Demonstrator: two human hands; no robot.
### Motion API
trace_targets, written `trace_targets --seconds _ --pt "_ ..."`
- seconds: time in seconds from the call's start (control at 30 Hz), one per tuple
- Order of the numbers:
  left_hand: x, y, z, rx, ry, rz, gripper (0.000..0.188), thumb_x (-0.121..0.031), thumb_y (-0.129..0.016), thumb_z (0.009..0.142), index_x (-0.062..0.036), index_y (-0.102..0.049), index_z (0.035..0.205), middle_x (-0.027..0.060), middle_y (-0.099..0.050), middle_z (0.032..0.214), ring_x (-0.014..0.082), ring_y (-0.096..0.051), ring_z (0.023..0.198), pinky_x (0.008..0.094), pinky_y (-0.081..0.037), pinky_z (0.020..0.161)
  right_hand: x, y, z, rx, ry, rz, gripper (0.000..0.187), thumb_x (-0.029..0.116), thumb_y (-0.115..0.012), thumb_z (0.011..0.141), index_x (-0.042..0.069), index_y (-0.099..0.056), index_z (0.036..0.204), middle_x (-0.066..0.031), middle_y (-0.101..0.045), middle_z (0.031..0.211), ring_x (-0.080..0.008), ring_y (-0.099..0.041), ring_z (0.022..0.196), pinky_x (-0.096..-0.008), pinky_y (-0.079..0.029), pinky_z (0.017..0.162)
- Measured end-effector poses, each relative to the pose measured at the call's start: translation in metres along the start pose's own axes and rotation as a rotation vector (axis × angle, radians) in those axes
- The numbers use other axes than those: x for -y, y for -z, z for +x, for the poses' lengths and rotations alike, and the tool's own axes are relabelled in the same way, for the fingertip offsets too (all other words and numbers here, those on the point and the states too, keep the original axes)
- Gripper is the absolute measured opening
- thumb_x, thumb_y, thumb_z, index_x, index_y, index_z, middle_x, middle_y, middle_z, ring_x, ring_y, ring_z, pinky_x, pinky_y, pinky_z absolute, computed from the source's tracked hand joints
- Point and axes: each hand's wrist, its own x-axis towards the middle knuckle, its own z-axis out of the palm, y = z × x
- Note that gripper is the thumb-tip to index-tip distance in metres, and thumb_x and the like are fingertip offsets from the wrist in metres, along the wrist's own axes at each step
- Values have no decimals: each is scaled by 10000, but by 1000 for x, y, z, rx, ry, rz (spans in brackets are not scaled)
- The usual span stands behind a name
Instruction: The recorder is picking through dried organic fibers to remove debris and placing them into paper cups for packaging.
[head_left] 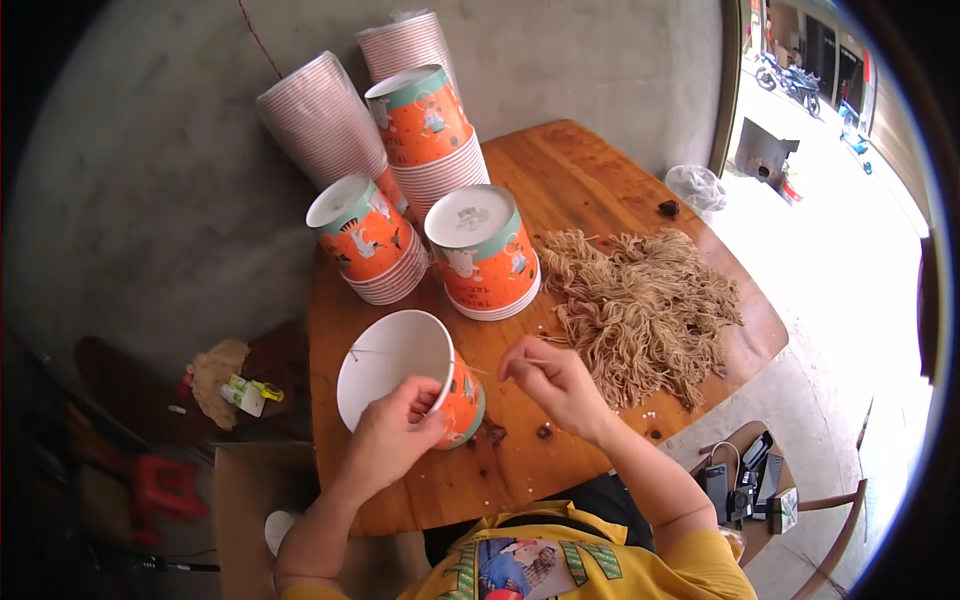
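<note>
Bucket [388,368] sits tilted on the bench's [420,505] near left, mouth left, base right. Left hand [392,440] is nearest, fingers clamped on its near rim. Cord [482,371] runs right to the right hand [560,385], fingers pinched together on it.

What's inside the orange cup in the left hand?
White inner wall shows, with a thin strand toward the left side. The left hand covers part of the opening; what lies behind it cannot be seen.
</note>
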Motion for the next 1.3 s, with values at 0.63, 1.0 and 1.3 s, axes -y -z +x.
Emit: trace_targets --seconds 0.63,1.0,1.3 --pt "8 44 1 164 217 -518 248 -45 -596 892 6 -592 1135 35 -635 1028 90 -616 917 266 -521 855 -13 -55 6 10 301 -333 256 89 -652 856 115 -689 1108 -85 -647 801 -259 -646 722 -367 -545 663" --pt "9 39 6 153 169 -558 186 -36 -592 893 -6 -584 1077 26 -613 1008 92 -601 911 278 -532 839 -11 -50 -2 66 225 -385 102 107 -670 877 30 -703 936 -106 -648 717 -192 -637 613 -310 -514 580" --pt "9 35 4 136 172 -568 171 -21 -589 892 -13 -571 1062 20 -593 1000 87 -590 909 267 -522 833 2 -52 0 -141 219 -421 75 83 -678 847 17 -686 881 -91 -639 683 -136 -582 551 -278 -465 508"
